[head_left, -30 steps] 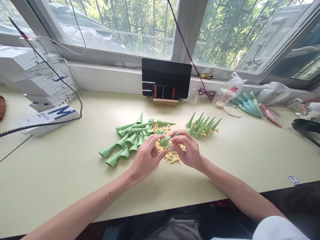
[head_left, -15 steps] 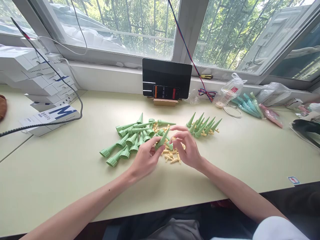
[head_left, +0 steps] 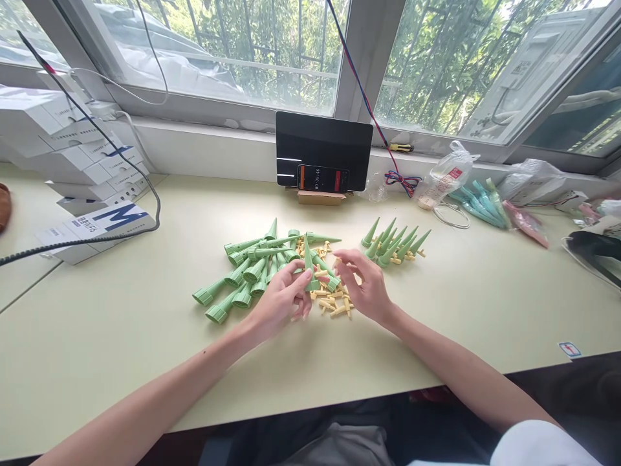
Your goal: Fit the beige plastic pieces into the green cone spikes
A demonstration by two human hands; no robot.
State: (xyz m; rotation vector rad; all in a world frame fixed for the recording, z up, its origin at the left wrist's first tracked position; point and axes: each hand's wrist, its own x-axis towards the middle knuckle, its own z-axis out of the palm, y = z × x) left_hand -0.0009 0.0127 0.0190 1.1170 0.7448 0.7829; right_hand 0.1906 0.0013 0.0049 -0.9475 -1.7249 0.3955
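Observation:
My left hand [head_left: 286,294] is closed around the wide base of a green plastic spike [head_left: 309,262], whose tip points up and away. Just right of it, my right hand [head_left: 365,285] pinches a small yellow plastic piece [head_left: 338,260] between thumb and fingertips, mostly hidden by the fingers. Below and between the hands lie loose yellow pieces [head_left: 334,304]. Left of them a heap of green spikes [head_left: 255,268] lies with the open ends mostly toward me. Beyond my right hand stand several green spikes [head_left: 388,249] in a cluster, with yellow pieces at their bases.
Behind the heap, a phone [head_left: 323,179] showing a timer leans on a black tablet [head_left: 325,142]. White boxes [head_left: 97,223] are stacked at the left, crossed by a black cable [head_left: 158,200]. Plastic bags [head_left: 449,175] and a white cord [head_left: 453,220] lie at the back right.
My left hand has moved slightly left and turned the spike more upright. My right hand has drawn its fingers closer together in a pinch, staying nearly in place.

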